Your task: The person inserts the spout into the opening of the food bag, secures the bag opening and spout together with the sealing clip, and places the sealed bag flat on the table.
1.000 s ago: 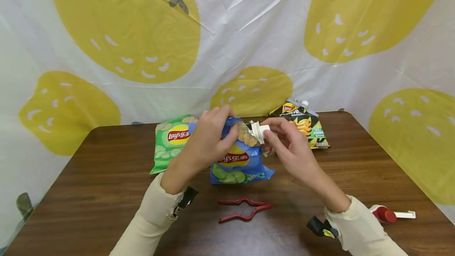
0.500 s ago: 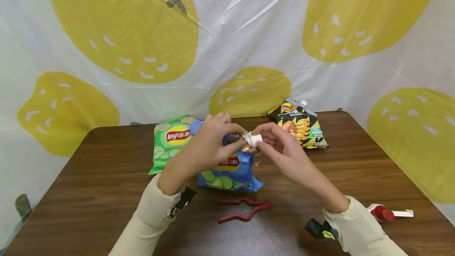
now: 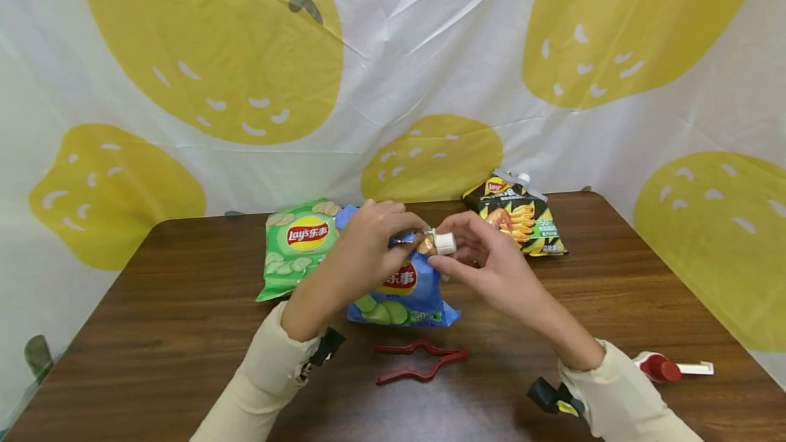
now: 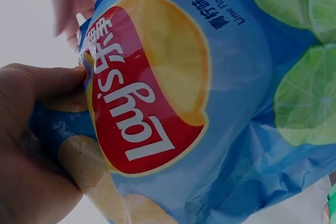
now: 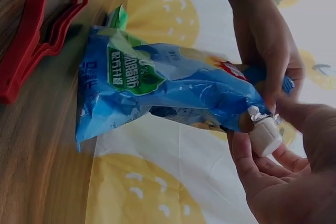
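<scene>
Blue bag (image 3: 417,293), contents hidden, is pinched by left hand (image 3: 367,241), right hand (image 3: 492,261) holding its white cap (image 3: 445,243).

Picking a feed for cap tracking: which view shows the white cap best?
Right wrist: the white cap appears largest there, on the blue bag. Head shows it small, by the right hand; left wrist: can't make it out.

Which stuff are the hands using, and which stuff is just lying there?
In use:
blue chip bag, pinched by the left hand
white cap at the bag's upper end, held by the right hand

Just lying about, it seems:
green chip bag
black chip bag
red clip
red-and-white thing at the right
</scene>
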Motion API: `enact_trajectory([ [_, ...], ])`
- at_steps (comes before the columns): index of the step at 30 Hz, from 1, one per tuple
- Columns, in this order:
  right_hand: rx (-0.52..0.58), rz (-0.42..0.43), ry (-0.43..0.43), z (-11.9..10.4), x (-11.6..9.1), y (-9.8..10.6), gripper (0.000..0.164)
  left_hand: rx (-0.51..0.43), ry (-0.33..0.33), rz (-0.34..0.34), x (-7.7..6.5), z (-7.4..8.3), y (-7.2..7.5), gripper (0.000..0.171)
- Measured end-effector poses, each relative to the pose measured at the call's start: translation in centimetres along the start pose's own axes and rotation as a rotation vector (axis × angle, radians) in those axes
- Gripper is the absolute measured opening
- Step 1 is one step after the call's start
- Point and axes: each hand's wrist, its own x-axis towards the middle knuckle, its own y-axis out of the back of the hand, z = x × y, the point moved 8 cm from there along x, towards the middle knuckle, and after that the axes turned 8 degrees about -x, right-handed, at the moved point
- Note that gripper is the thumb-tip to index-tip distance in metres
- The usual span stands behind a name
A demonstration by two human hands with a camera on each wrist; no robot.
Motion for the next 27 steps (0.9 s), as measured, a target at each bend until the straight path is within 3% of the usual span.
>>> enact_trajectory([
  [4,-0.011,-0.01,0.02,-0.2,-0.1,0.2,0.034,-0.091,0.022,0.011,0.0,-0.1,0.1,0.007],
  [8,0.04,-0.085,0.01,-0.1,-0.1,-0.2,0.036,-0.197,0.057,0.024,-0.1,-0.3,0.4,0.009],
  [12,0.065,-0.125,0.003,-0.1,-0.3,-0.3,0.033,-0.24,0.08,0.025,-0.1,-0.3,0.5,0.018],
  [20,0.035,-0.087,0.101,-0.8,-0.2,-0.1,0.035,-0.205,0.112,0.067,-0.2,-0.6,0.6,0.016],
  [23,0.056,-0.077,0.11,-0.7,-0.3,0.0,0.035,-0.166,0.114,0.108,-0.1,-0.7,0.9,0.008],
  [27,0.076,-0.063,0.115,-0.5,-0.3,0.2,0.033,-0.119,0.094,0.177,0.1,-0.6,1.2,0.015],
])
